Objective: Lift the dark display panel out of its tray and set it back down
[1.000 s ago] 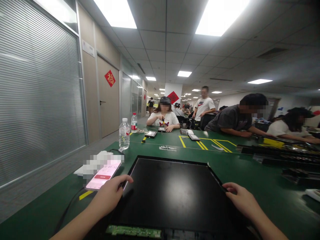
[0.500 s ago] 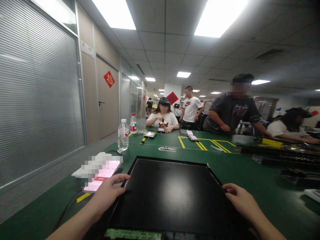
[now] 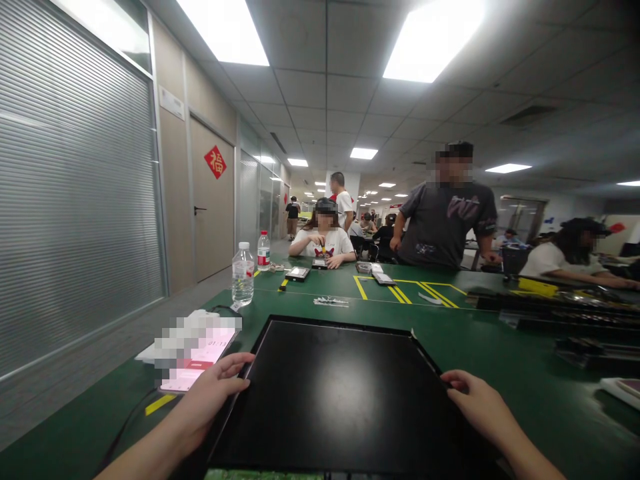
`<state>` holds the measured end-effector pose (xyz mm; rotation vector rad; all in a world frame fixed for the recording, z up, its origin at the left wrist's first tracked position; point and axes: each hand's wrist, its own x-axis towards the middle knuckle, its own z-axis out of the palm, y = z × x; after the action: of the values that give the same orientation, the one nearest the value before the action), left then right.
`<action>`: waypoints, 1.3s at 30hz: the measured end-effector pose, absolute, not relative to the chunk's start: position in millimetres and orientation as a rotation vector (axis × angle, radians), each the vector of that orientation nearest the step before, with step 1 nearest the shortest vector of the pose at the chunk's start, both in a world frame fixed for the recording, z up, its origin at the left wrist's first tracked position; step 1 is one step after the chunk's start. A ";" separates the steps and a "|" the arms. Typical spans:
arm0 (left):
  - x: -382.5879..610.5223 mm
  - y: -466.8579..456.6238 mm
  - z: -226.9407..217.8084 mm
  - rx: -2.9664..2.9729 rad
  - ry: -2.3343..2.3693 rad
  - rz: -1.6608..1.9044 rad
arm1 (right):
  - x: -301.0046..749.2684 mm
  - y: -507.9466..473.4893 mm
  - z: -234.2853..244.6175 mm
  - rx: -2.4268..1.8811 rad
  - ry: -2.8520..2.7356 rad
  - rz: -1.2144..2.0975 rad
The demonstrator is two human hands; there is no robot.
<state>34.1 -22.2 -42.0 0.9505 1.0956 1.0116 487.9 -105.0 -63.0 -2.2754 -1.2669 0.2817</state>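
Note:
A large black display panel [image 3: 340, 393] in a thin dark frame lies in front of me, with a pale glare in its middle. My left hand [image 3: 223, 383] grips its left edge, thumb on the near face and fingers along the rim. On the opposite side my right hand [image 3: 473, 397] is closed on the right edge, its fingertips partly hidden behind the frame. A strip of green circuit board [image 3: 260, 475] shows below the panel's near edge. A small pale tab sticks up at the panel's far right corner.
Left of the panel lie a lit phone [image 3: 200, 360] and white packaging [image 3: 170, 333]. Two water bottles [image 3: 243, 277] stand farther back on the green table [image 3: 280, 303]. Dark metal strips [image 3: 550, 307] lie at right. A co-worker [image 3: 323, 240] sits opposite; another person [image 3: 447, 213] stands behind.
Less of the green board shows below the panel's near edge. Both hands keep their hold. The standing person in the dark shirt has straightened up, and the person in white behind has turned and shifted left.

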 end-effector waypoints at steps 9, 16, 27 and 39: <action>35.5 -22.4 -41.9 0.825 1.005 1.037 | 486.7 -105.9 -59.4 -2.273 -1.261 0.271; 40.5 -24.9 -29.1 0.743 1.060 0.993 | 490.5 -103.5 -61.6 -2.266 -1.277 0.260; 41.6 -29.3 -27.1 0.761 0.982 0.953 | 492.5 -102.6 -64.5 -2.255 -1.276 0.214; 35.4 -31.8 -26.9 0.799 0.837 0.839 | 485.3 -102.3 -61.1 -2.276 -1.271 0.225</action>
<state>35.4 -31.8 -26.9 0.7994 0.8374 0.8386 485.3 -102.3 -61.1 -2.2758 -1.2712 0.2250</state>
